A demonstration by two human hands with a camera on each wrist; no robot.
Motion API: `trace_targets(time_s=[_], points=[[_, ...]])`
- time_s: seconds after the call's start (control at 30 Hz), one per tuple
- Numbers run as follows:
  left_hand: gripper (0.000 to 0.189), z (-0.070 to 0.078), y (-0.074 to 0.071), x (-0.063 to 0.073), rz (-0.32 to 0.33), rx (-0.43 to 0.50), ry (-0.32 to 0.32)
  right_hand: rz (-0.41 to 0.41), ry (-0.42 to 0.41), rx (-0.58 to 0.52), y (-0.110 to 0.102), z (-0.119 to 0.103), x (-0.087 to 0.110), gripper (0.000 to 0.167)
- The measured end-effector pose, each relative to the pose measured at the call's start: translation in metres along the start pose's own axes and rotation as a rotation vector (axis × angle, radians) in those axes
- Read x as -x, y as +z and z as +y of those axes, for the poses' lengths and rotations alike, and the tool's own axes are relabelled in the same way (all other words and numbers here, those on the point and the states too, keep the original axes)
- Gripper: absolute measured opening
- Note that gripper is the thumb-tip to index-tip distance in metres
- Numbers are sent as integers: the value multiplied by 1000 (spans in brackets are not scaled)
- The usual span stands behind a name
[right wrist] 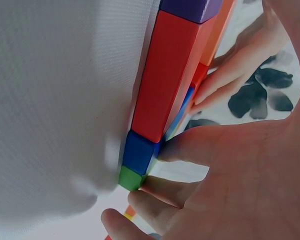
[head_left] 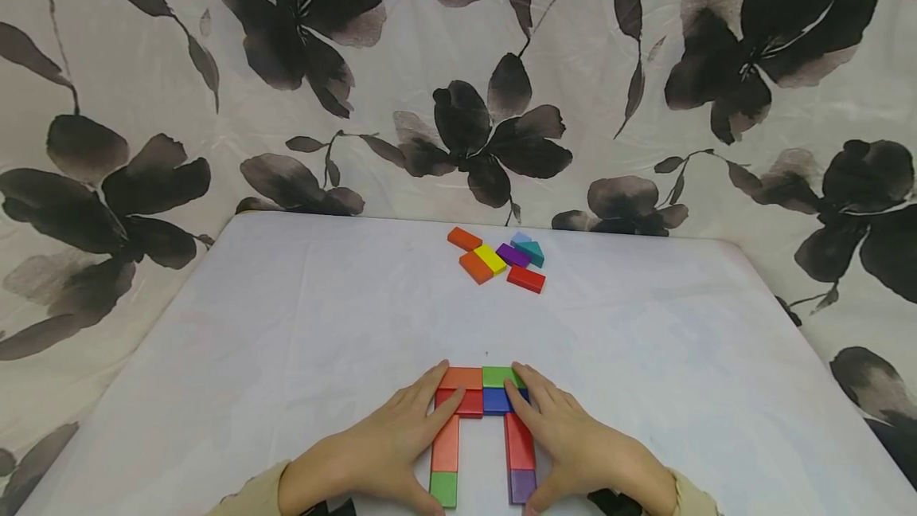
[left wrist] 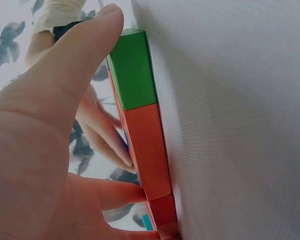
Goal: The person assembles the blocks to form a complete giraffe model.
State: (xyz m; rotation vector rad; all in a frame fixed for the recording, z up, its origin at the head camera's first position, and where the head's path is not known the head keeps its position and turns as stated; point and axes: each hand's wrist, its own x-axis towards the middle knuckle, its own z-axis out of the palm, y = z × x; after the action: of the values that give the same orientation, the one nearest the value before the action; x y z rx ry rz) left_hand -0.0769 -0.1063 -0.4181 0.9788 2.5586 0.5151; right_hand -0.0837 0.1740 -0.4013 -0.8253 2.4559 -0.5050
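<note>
Flat coloured blocks lie side by side in an upside-down U on the white table. Its top has an orange block (head_left: 464, 377) and a green block (head_left: 494, 377) above a red block (head_left: 470, 405) and a blue block (head_left: 495, 400). The left leg is an orange-red block (head_left: 446, 446) and a green block (left wrist: 134, 70); the right leg is a red block (right wrist: 166, 75) and a purple block (head_left: 522, 487). My left hand (head_left: 387, 438) lies along the left side, fingers spread and touching the blocks. My right hand (head_left: 583, 446) does likewise on the right side.
Near the table's far edge lies a loose group of several blocks, among them a yellow block (head_left: 490, 259), a teal block (head_left: 532, 252) and a red block (head_left: 526, 279). A floral cloth (head_left: 458, 46) hangs behind the white table (head_left: 308, 325).
</note>
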Motion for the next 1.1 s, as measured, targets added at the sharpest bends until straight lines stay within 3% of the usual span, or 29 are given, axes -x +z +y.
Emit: trace_targets(time_s=[1.1], points=[[122, -2, -3, -4, 24, 23, 5, -5, 16, -67, -2, 1, -3, 131]])
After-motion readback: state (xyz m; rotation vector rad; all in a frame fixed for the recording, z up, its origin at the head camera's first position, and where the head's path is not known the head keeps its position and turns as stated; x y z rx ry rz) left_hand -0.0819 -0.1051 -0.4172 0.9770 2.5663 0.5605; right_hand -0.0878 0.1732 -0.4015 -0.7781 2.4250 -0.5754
